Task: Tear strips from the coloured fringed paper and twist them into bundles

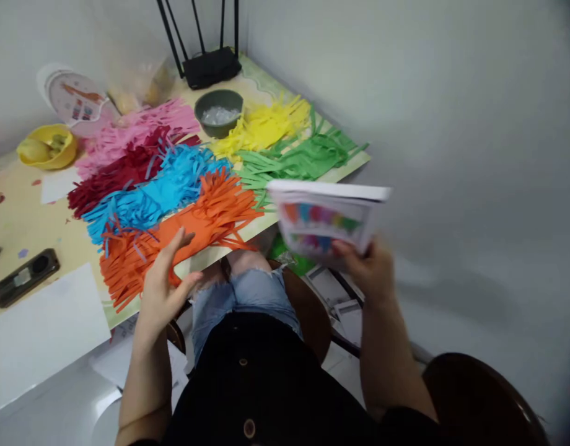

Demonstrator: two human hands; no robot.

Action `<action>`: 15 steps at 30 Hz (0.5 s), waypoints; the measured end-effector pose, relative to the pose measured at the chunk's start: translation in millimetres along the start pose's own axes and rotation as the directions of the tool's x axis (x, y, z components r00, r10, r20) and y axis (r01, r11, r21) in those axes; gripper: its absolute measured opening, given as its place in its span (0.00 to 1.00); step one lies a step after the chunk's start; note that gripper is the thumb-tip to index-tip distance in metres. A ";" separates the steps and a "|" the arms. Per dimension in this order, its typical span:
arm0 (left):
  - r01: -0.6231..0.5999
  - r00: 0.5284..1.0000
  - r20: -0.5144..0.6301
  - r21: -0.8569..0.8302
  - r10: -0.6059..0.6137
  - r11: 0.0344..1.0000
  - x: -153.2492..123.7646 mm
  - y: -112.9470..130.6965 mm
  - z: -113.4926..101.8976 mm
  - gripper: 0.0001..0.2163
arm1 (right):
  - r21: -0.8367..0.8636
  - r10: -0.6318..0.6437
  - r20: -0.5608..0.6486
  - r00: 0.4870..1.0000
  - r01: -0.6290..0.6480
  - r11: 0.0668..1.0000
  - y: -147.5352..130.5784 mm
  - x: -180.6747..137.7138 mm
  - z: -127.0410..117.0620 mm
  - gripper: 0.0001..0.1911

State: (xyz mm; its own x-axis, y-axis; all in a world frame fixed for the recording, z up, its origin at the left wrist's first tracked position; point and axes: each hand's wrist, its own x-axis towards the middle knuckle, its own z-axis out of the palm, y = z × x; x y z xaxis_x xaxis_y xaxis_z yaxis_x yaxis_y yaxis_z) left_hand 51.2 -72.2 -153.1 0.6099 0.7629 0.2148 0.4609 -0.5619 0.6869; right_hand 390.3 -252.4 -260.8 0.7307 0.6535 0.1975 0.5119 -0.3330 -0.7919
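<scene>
My right hand (369, 267) is closed on a white packet (324, 218) with a rainbow-coloured picture, held in the air to the right of the table. My left hand (163, 279) is open, its fingers resting on the orange fringed paper (192, 238) at the table's near edge. Beside the orange lie blue fringed paper (159, 192), dark red fringed paper (120, 170), pink fringed paper (136, 130), yellow fringed paper (264, 127) and green fringed paper (298, 158).
A green bowl (219, 113) with white bits and a black router (206, 65) stand at the back. A yellow bowl (47, 146) sits far left. A black stapler-like tool (25, 276) and white sheets (41, 334) lie near left. Brown chairs (471, 396) are below.
</scene>
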 end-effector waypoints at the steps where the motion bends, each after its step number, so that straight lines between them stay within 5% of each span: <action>1: 0.053 0.998 -0.045 -0.015 -0.054 0.998 -4.0 -6.6 4.0 0.29 | -0.132 0.083 -0.218 0.972 -0.114 0.985 30.8 0.5 -8.1 0.20; 3: 0.146 0.982 -0.116 -0.027 -0.148 0.989 -15.5 -21.5 11.5 0.22 | -0.292 0.165 -0.393 0.905 -0.293 0.910 85.5 -8.1 -19.1 0.24; 8: 0.231 0.961 -0.171 0.069 -0.217 0.970 -58.4 -50.0 22.8 0.14 | -0.438 0.232 -0.350 0.908 -0.377 0.816 156.6 -67.2 -19.9 0.22; 12: 0.309 0.908 -0.351 0.198 -0.227 0.930 -94.6 -61.1 15.4 0.12 | -0.491 0.197 -0.247 0.949 -0.298 0.818 166.5 -78.1 -7.1 0.24; 15: 0.347 0.872 -0.447 0.282 -0.197 0.895 -105.6 -64.9 7.2 0.11 | -0.448 0.031 -0.087 0.996 -0.067 0.892 125.8 -41.3 19.0 0.23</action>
State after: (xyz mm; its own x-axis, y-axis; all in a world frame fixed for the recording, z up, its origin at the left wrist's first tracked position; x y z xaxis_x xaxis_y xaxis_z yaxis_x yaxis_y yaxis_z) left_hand -38.5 -118.6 -225.5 0.1528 0.9194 0.3624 0.8056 -0.3283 0.4932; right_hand 415.9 -308.3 -379.5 0.7826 0.5814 0.2226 0.6100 -0.6447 -0.4607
